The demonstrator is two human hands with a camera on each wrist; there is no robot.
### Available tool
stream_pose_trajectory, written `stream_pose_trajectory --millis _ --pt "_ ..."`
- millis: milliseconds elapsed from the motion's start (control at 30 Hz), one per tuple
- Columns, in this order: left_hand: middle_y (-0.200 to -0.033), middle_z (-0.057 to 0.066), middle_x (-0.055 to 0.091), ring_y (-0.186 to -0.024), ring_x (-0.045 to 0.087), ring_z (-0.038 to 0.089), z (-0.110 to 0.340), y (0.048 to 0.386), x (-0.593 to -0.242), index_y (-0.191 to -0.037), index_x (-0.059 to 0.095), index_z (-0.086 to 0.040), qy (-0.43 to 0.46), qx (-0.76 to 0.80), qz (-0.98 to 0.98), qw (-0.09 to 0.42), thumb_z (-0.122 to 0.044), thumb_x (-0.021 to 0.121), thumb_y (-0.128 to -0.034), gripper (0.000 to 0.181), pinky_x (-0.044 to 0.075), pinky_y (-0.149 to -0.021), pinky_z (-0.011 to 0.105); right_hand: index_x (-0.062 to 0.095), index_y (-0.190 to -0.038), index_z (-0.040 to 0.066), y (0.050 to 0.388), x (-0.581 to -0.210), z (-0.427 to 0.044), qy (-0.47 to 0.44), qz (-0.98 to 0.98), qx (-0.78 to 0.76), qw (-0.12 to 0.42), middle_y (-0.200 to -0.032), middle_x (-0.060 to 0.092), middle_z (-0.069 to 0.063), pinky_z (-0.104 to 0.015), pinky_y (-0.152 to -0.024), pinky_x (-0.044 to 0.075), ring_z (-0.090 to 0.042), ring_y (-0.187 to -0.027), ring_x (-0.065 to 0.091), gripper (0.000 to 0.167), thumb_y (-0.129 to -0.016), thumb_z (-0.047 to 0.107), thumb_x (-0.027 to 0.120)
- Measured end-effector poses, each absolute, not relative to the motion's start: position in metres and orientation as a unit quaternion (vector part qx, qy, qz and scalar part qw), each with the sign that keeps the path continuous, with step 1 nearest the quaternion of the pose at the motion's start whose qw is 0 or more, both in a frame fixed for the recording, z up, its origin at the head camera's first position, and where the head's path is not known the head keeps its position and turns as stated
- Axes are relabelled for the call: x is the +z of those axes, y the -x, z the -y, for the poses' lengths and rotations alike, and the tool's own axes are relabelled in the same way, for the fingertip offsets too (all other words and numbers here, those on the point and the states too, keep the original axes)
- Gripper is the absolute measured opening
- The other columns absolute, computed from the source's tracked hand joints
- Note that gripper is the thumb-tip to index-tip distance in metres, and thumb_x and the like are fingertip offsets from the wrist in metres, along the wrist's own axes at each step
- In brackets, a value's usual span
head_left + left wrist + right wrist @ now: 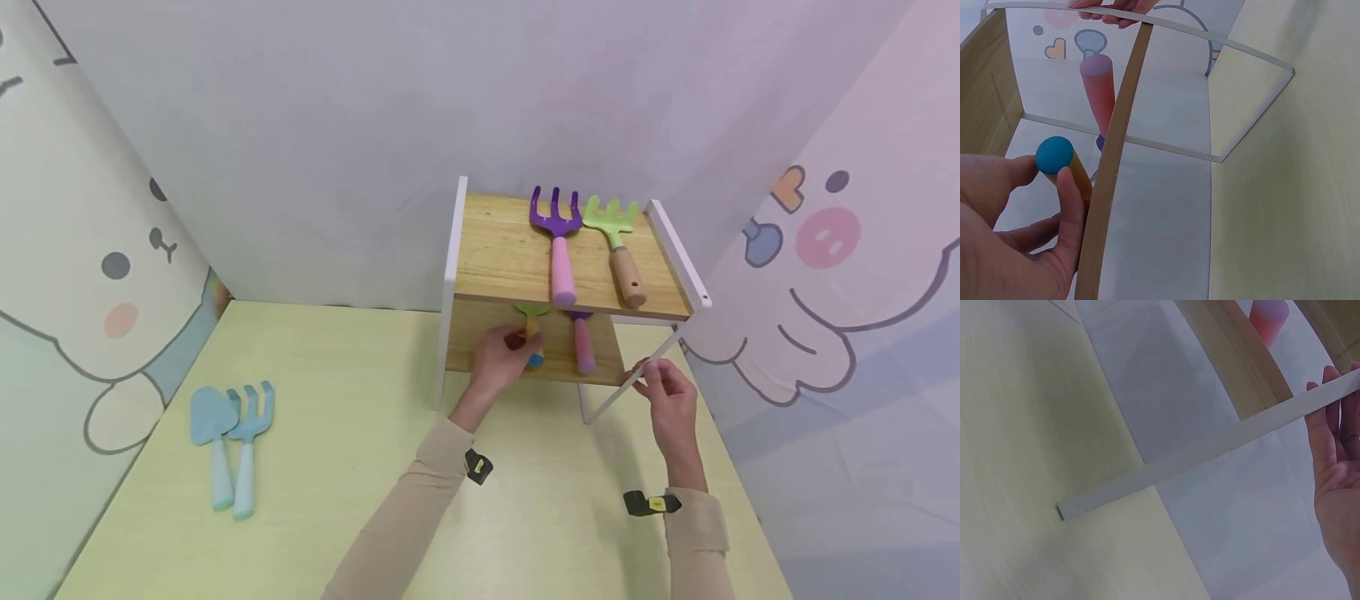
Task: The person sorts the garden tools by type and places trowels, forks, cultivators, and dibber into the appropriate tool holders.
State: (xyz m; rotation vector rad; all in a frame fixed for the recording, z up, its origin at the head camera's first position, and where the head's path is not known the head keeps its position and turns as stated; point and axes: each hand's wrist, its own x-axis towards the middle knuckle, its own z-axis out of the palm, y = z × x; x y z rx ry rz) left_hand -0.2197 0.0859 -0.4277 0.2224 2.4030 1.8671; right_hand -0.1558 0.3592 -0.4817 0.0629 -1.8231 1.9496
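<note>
No text readable; yellow wrist-strap labels too small

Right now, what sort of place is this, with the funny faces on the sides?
Perhaps a children's play corner, or a small set made to look like one: big cartoon animals decorate both sides, and colourful garden forks lie on a small wooden shelf.

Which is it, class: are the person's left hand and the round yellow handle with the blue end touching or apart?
Touching: the left wrist view shows the left hand pinching the blue-ended yellow handle with no visible gap.
</note>
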Motion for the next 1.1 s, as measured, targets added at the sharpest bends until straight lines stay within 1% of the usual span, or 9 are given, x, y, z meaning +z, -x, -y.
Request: stream_pose_trajectory --millis 67,167,333,467,667,800,933,1000,1100 --pt "-0.102 0.016 0.075 -0.067 0.071 0.021 -0.084 0.219 -0.428 -0.121 0.071 0.003 -0.074 0.624 -0.777 0.044 -0.032 0.069 -0.0998 0.041 0.058 -0.056 0.026 0.067 -0.098 -0.005 0.156 -0.481 -0.359 -0.02 0.666 0.708 0.236 -0.093 0.069 -0.005 -0.027 -0.084 0.06 -0.014 -0.086 0.074 0.017 -0.105 0.006 0.056" --pt "-0.102 0.017 0.074 -0.066 0.072 0.021 -0.082 0.217 -0.43 -0.123 0.069 0.004 -0.077 0.639 -0.764 0.038 -0.028 0.067 -0.1012 0.039 0.059 -0.057 0.027 0.066 -0.098 -0.008 0.156 -0.481 -0.359 -0.02 0.665 0.708 0.237 -0.093 0.068 -0.005 -0.027 -0.084 0.06 -0.015 -0.086 0.074 0.017 -0.105 0.004 0.056" --pt "-0.099 0.015 0.075 -0.064 0.07 0.02 -0.078 0.214 -0.432 -0.119 0.071 0.002 -0.078 0.656 -0.751 0.026 -0.025 0.068 -0.101 0.032 0.058 -0.056 0.026 0.066 -0.1 -0.009 0.157 -0.481 -0.36 -0.01 0.673 0.699 0.241 -0.093 0.068 -0.005 -0.027 -0.084 0.06 -0.014 -0.086 0.074 0.018 -0.105 0.005 0.057" --pt "-0.099 0.014 0.074 -0.073 0.07 0.02 -0.073 0.209 -0.433 -0.116 0.072 0.001 -0.072 0.676 -0.734 0.02 -0.02 0.069 -0.0994 0.026 0.058 -0.061 0.025 0.066 -0.101 -0.009 0.157 -0.482 -0.36 -0.006 0.674 0.698 0.241 -0.092 0.068 -0.005 -0.027 -0.084 0.06 -0.014 -0.086 0.074 0.018 -0.105 0.006 0.057" --pt "-0.106 0.014 0.075 -0.09 0.072 0.026 -0.064 0.202 -0.435 -0.117 0.072 0.0 -0.077 0.689 -0.72 0.018 -0.019 0.067 -0.1001 0.026 0.06 -0.073 0.029 0.066 -0.101 -0.009 0.158 -0.482 -0.359 -0.012 0.67 0.701 0.243 -0.092 0.069 -0.005 -0.027 -0.084 0.06 -0.014 -0.086 0.074 0.018 -0.105 0.006 0.057" --pt "-0.104 0.015 0.075 -0.093 0.072 0.032 -0.058 0.197 -0.436 -0.114 0.073 0.002 -0.097 0.697 -0.71 0.004 -0.016 0.067 -0.1002 0.024 0.06 -0.076 0.029 0.067 -0.099 -0.006 0.157 -0.483 -0.359 -0.024 0.662 0.709 0.242 -0.092 0.069 -0.005 -0.027 -0.084 0.06 -0.014 -0.086 0.074 0.016 -0.105 0.004 0.056" --pt "-0.103 0.015 0.075 -0.096 0.072 0.039 -0.051 0.192 -0.436 -0.113 0.073 0.002 -0.107 0.705 -0.702 0.002 -0.014 0.068 -0.0997 0.022 0.06 -0.078 0.03 0.066 -0.099 -0.007 0.157 -0.484 -0.359 -0.044 0.656 0.715 0.24 -0.093 0.069 -0.004 -0.028 -0.084 0.06 -0.014 -0.087 0.074 0.017 -0.106 0.004 0.055" --pt "-0.106 0.014 0.075 -0.099 0.071 0.038 -0.048 0.189 -0.436 -0.114 0.073 0.001 -0.104 0.706 -0.7 0.008 -0.016 0.068 -0.0996 0.023 0.059 -0.081 0.032 0.064 -0.1 -0.01 0.156 -0.484 -0.359 -0.049 0.656 0.715 0.238 -0.093 0.069 -0.004 -0.027 -0.085 0.06 -0.014 -0.087 0.074 0.018 -0.106 0.004 0.055" --pt "-0.11 0.012 0.075 -0.102 0.071 0.031 -0.044 0.186 -0.437 -0.117 0.073 -0.002 -0.098 0.705 -0.702 0.016 -0.02 0.069 -0.1 0.025 0.059 -0.087 0.035 0.063 -0.099 -0.012 0.156 -0.484 -0.359 -0.045 0.66 0.711 0.24 -0.093 0.069 -0.005 -0.028 -0.085 0.06 -0.015 -0.086 0.074 0.019 -0.106 0.004 0.055"
